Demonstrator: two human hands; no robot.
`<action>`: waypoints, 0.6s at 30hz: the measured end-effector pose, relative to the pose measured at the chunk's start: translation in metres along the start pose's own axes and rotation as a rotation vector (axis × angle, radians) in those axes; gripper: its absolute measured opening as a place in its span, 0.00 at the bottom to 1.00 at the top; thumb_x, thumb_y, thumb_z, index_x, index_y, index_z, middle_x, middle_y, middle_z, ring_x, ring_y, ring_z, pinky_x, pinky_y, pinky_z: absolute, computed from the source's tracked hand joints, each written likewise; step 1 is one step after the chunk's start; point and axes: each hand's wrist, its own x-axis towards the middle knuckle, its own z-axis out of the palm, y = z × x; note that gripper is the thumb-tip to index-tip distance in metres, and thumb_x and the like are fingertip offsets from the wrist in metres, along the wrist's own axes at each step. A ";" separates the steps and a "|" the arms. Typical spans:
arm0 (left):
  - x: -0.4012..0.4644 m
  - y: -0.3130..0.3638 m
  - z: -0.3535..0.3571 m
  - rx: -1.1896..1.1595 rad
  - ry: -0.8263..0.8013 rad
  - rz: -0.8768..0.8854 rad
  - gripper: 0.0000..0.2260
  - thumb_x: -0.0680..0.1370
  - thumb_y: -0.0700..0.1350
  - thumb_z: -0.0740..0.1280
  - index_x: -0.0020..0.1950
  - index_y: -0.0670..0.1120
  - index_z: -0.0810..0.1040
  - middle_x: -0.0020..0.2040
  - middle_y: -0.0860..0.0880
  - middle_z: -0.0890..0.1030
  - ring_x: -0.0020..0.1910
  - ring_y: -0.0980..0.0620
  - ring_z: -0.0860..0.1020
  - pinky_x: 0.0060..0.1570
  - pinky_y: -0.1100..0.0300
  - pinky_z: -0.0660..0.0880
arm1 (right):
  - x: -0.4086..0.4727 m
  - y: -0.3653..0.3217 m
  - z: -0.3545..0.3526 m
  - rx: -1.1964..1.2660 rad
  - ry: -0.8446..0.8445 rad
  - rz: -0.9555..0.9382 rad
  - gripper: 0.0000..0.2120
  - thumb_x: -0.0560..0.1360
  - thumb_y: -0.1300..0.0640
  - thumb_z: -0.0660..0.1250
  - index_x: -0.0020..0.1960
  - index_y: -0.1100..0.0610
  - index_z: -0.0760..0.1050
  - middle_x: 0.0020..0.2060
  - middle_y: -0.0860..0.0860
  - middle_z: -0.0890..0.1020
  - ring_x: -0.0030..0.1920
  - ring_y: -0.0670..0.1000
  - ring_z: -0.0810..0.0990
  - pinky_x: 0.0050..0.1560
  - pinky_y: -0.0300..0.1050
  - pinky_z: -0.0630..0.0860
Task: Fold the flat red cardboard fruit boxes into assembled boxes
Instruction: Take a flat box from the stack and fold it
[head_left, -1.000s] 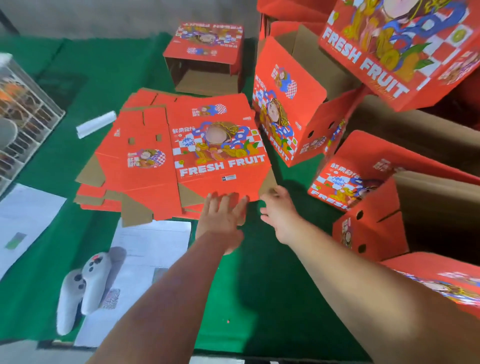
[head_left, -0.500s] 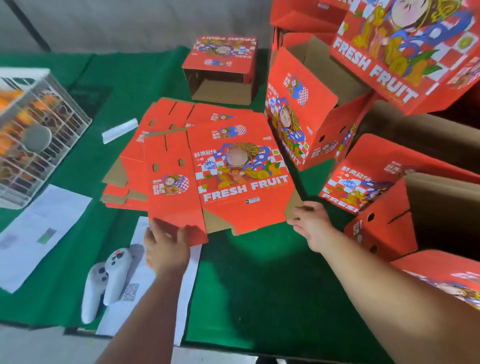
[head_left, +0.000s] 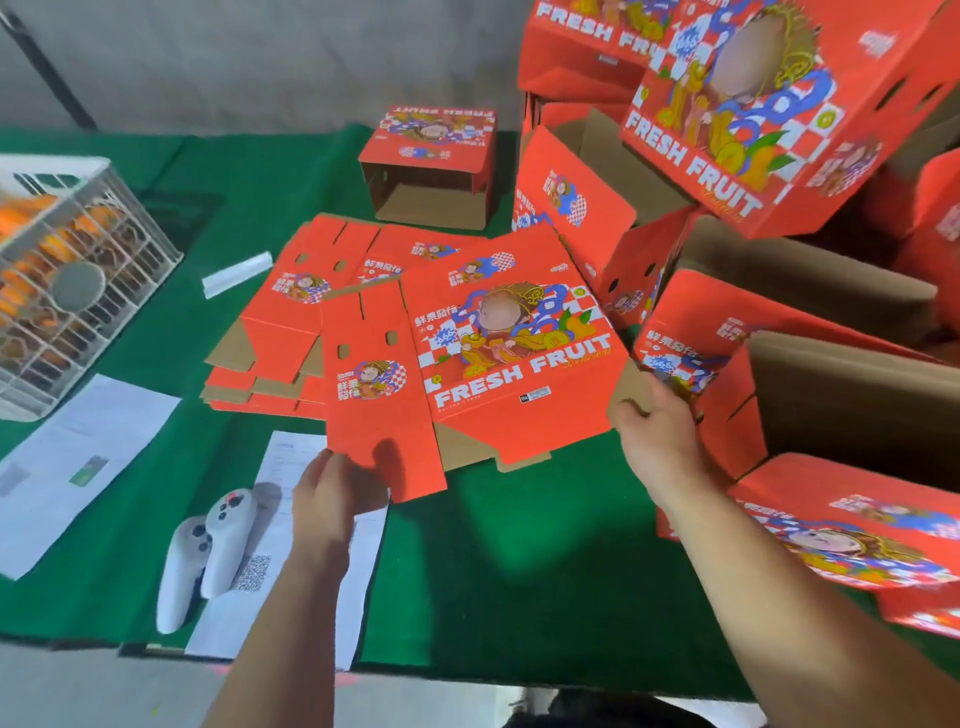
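A flat red "FRESH FRUIT" box blank (head_left: 483, 374) is lifted off the stack of flat blanks (head_left: 291, 332) on the green table. My left hand (head_left: 332, 488) grips its near left flap from below. My right hand (head_left: 654, 441) holds its brown right-hand flap at the edge. The blank tilts up toward me, printed side facing up. Several more blanks lie flat beneath and behind it.
Assembled red boxes pile up at the right (head_left: 753, 104) and one stands open at the back (head_left: 431, 166). A white crate of oranges (head_left: 67, 280) stands at the left. Papers (head_left: 83, 457) and two white controllers (head_left: 208, 545) lie near the table's front edge.
Both hands took hold of the top blank and pulled it off the stack toward me. My left hand slid left to the near flap; my right went to the right flap.
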 end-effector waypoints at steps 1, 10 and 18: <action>-0.007 0.001 -0.001 0.062 -0.058 0.085 0.07 0.75 0.44 0.69 0.50 0.43 0.79 0.44 0.45 0.84 0.44 0.45 0.81 0.47 0.51 0.79 | -0.001 -0.003 -0.006 -0.026 -0.025 0.009 0.24 0.71 0.45 0.60 0.66 0.40 0.72 0.47 0.52 0.85 0.45 0.62 0.84 0.49 0.61 0.81; -0.031 -0.031 -0.003 0.945 -0.314 0.310 0.63 0.66 0.75 0.73 0.82 0.58 0.30 0.64 0.38 0.65 0.63 0.38 0.65 0.64 0.49 0.66 | -0.017 -0.020 -0.058 -0.031 -0.086 -0.150 0.19 0.75 0.53 0.59 0.53 0.27 0.73 0.44 0.46 0.84 0.32 0.47 0.87 0.38 0.62 0.84; -0.031 -0.010 0.006 0.780 0.045 0.910 0.13 0.83 0.55 0.64 0.62 0.57 0.85 0.64 0.53 0.82 0.62 0.42 0.76 0.59 0.46 0.70 | -0.029 -0.037 -0.081 -0.071 -0.111 -0.127 0.20 0.79 0.59 0.61 0.62 0.35 0.72 0.47 0.54 0.84 0.35 0.47 0.87 0.44 0.56 0.86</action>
